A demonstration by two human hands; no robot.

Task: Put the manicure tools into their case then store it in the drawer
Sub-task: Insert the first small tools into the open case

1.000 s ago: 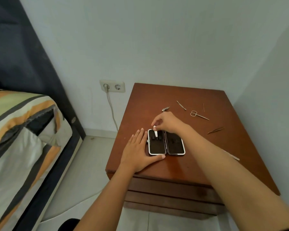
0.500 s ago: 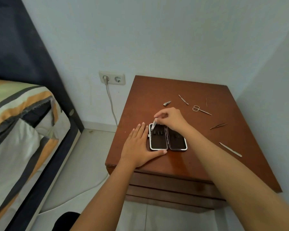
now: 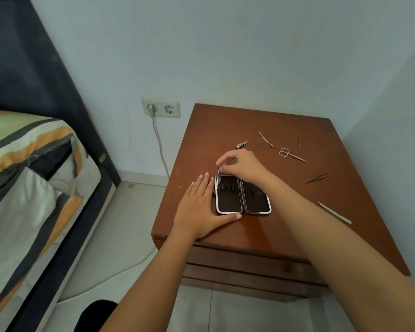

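A black manicure case (image 3: pixel 242 196) with a silver rim lies spread flat near the front of the brown nightstand (image 3: pixel 216 130). My left hand (image 3: pixel 200 207) rests flat against the case's left side, thumb along its front edge. My right hand (image 3: pixel 242 165) pinches a small metal tool (image 3: pixel 218 174) by its top, tip down over the left half's upper corner. Loose on the wood lie a small nail clipper (image 3: pixel 241 144), a thin pusher (image 3: pixel 265 139), scissors (image 3: pixel 291 155), tweezers (image 3: pixel 317 178), a needle-like pick (image 3: pixel 299 143) and a nail file (image 3: pixel 334 213).
The nightstand's drawer fronts (image 3: pixel 244 267) are shut below the top. A bed (image 3: pixel 22 164) with a striped cover stands at the left, with a strip of floor between. A wall socket (image 3: pixel 161 107) with a plugged cable sits behind. A wall runs close on the right.
My right hand has shifted the small tool from the middle of the case's left half toward its upper left corner and tipped it upright. My left hand has stayed against the case.
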